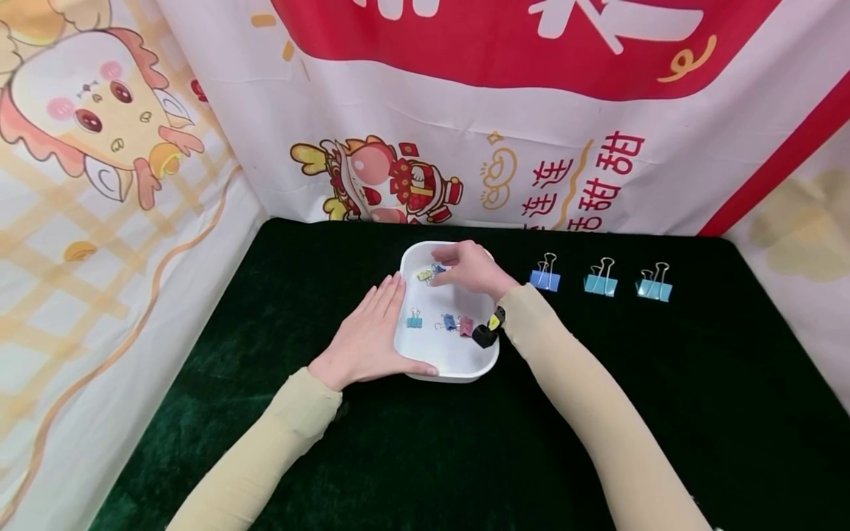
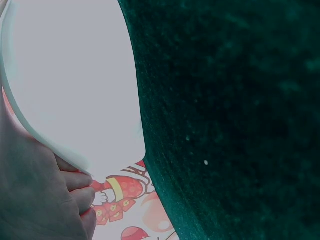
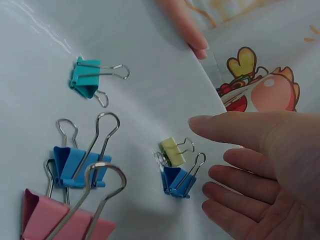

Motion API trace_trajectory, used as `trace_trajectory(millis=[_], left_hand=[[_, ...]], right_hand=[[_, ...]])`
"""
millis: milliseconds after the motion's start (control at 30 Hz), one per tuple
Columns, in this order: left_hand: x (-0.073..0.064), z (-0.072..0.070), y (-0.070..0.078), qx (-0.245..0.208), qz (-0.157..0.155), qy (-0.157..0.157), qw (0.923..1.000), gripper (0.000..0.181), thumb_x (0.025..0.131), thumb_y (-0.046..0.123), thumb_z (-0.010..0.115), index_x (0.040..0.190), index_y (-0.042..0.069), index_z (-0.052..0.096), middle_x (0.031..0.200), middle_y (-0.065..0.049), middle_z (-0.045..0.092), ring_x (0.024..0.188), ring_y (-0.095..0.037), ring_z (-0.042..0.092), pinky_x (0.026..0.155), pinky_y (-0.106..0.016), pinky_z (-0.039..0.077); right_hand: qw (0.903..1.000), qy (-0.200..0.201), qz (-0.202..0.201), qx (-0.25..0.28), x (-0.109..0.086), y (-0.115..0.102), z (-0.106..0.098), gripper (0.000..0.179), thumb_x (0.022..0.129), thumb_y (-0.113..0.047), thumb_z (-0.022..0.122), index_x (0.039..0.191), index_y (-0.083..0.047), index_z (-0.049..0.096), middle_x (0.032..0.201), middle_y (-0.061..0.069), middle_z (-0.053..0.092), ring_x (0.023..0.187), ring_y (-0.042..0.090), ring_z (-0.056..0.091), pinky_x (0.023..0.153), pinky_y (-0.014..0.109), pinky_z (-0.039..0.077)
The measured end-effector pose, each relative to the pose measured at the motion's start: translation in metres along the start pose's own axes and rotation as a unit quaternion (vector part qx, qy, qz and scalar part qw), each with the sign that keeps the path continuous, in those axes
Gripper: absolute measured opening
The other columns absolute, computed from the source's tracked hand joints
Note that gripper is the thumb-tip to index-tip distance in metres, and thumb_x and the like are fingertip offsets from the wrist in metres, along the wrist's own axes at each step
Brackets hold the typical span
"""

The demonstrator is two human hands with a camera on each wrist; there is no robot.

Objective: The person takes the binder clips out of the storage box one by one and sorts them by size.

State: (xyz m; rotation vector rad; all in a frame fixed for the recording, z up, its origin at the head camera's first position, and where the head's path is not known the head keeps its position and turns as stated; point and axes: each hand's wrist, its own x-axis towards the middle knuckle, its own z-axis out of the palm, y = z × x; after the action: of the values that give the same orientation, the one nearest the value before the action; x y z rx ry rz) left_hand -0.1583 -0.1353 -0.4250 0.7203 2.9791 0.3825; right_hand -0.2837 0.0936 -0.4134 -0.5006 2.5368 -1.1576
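Head view: L hand [image 1: 372, 335] lay w/ fingers straight along the L side of the white tray [image 1: 454, 359], thumb at near rim. R hand [image 1: 473, 269] was over tray's far end, nr sm yellow clip [image 1: 424, 276] & sm blue clip [image 1: 438, 270]. Teal clip [image 1: 415, 320], 2nd blue clip [image 1: 449, 322] & pink clip [image 1: 466, 327] lay closer in. On desk [image 1: 465, 450], R of tray: lg blue clip [image 1: 544, 280], 2 lg turq clips [image 1: 600, 285].

L wrist view: L hand's fingers side by side at tray rim.

R wrist view: R hand's thumb & fingers were apart, just beside yellow & blue clips.
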Motion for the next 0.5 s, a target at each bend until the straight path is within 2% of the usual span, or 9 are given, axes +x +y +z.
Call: trace_trajectory(millis=[200,500], left_hand=[[0.0005,0.0002,-0.0003,0.002,-0.002,-0.001,1.0000,0.145,0.062,0.102,0.047,0.164,0.007,0.006,0.170,-0.008,0.002,0.155,-0.022,0.002,0.123,-0.042,0.007],[-0.0004,0.0005,0.0006,0.007,-0.003,0.001,1.0000,0.146,0.062,0.102,0.046,0.163,0.006,0.005,0.170,-0.009,0.002,0.155,-0.023,0.002,0.123,-0.042,0.006]], right_hand=[[0.9987,-0.013,-0.003,-0.049,0.0044,0.0012,0.0042,0.056,0.088,-0.017,0.083,0.139,-0.007,0.063,0.136,0.009,0.064,0.121,0.023,0.061,0.106,0.039,0.046],[0.9954,-0.025,-0.016,-0.091,0.0026,0.0002,0.0079,0.049,0.084,-0.007,0.084,0.130,-0.003,0.068,0.118,0.009,0.072,0.106,0.022,0.067,0.096,0.036,0.052]])
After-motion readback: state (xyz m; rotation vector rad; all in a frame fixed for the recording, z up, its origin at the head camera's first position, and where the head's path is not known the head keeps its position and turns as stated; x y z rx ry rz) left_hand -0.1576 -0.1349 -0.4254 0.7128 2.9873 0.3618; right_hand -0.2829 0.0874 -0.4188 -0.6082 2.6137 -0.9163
